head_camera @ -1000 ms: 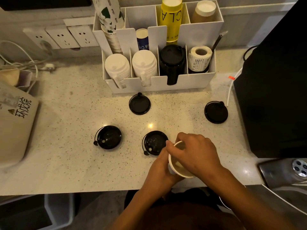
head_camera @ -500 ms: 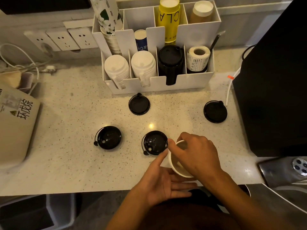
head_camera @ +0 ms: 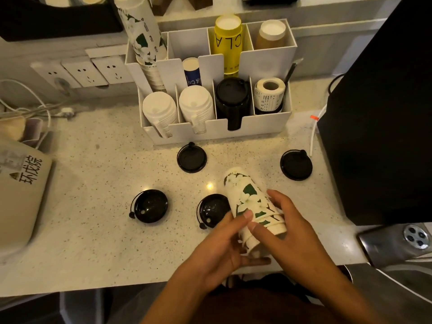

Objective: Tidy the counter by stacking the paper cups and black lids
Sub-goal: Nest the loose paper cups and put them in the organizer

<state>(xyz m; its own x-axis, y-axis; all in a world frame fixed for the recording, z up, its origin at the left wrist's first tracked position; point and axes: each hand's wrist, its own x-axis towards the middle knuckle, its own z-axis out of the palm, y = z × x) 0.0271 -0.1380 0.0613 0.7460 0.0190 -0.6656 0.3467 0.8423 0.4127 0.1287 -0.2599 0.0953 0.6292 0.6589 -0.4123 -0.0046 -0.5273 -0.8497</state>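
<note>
A nested stack of flower-printed paper cups (head_camera: 247, 202) lies tipped on its side above the counter's front edge, bottoms pointing away from me. My left hand (head_camera: 217, 251) grips it from below and my right hand (head_camera: 287, 228) clasps its rim end. Several loose black lids lie on the speckled counter (head_camera: 93, 230): one at front left (head_camera: 149, 206), one partly behind the cups (head_camera: 211, 210), one near the organiser (head_camera: 191, 157), one at right (head_camera: 296, 164).
A white organiser (head_camera: 217, 132) at the back holds white lid stacks, a black lid stack (head_camera: 232, 99), a label roll, bottles and a tall cup stack (head_camera: 142, 36). A black machine (head_camera: 385, 113) stands at right, a beige bag (head_camera: 18, 195) at left, wall sockets and cables behind.
The cups were upright with my right hand over the rim. Now they are tipped on their side, printed wall showing, and my left hand has closed on them from below.
</note>
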